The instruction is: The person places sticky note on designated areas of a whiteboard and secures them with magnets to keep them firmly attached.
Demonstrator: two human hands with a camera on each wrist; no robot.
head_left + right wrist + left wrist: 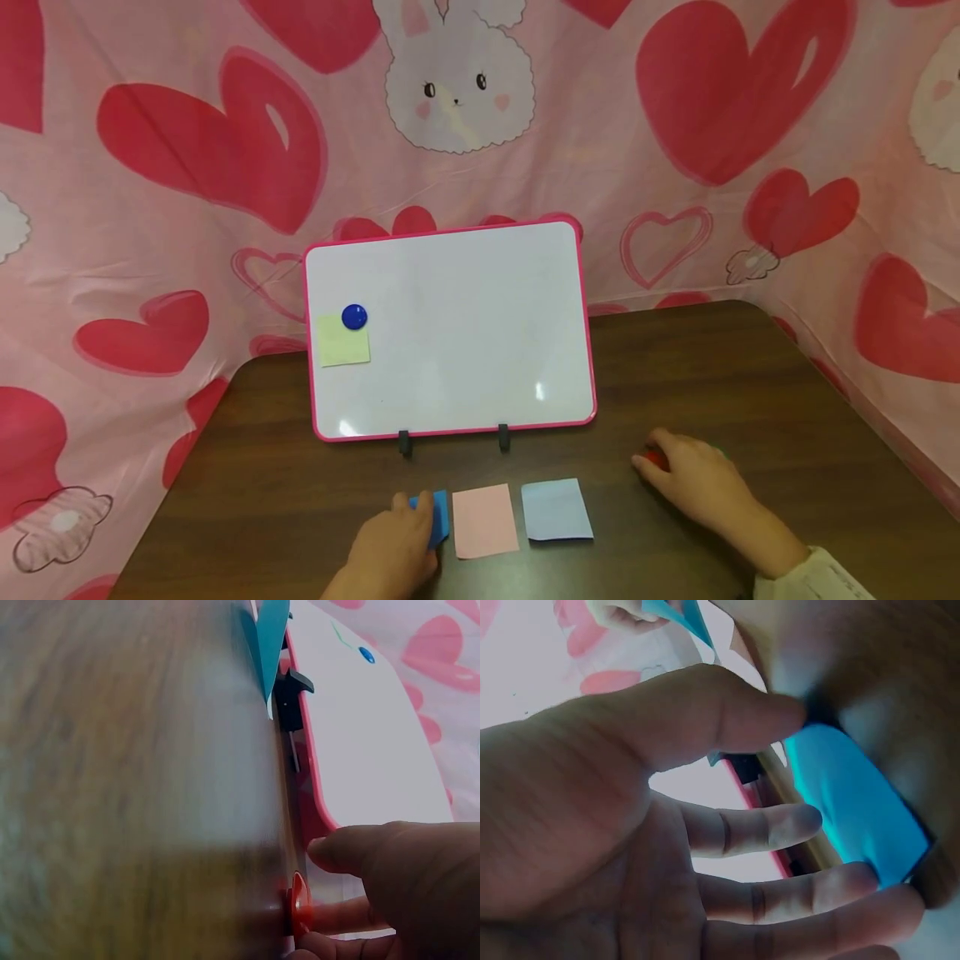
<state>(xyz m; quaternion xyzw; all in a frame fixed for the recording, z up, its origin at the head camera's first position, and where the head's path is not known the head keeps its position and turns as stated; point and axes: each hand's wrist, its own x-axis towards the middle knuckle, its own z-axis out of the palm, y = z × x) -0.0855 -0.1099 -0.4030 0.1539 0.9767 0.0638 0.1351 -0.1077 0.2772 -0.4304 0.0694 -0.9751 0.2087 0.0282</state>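
Observation:
In the head view, my left hand [393, 542] lies over a blue sticky note [440, 518] on the table. The left wrist view shows its fingers spread and fairly straight, with fingertips and thumb at the edges of that note [855, 806]. My right hand [701, 479] is at the table's right side, beside a red magnet [657, 459]. In the right wrist view a finger touches the magnet [298, 904], while the thumb stands apart from it. A pink sticky note [485, 522] and a pale blue sticky note [557, 510] lie between the hands.
Behind the notes stands a pink-framed whiteboard [450, 333] on black feet [504, 437]. A blue magnet [354, 317] sits on a yellow sticky note [345, 346] at its left. A sliver of something green [722, 452] shows beyond my right hand. Heart-patterned cloth [480, 183] hangs behind the table.

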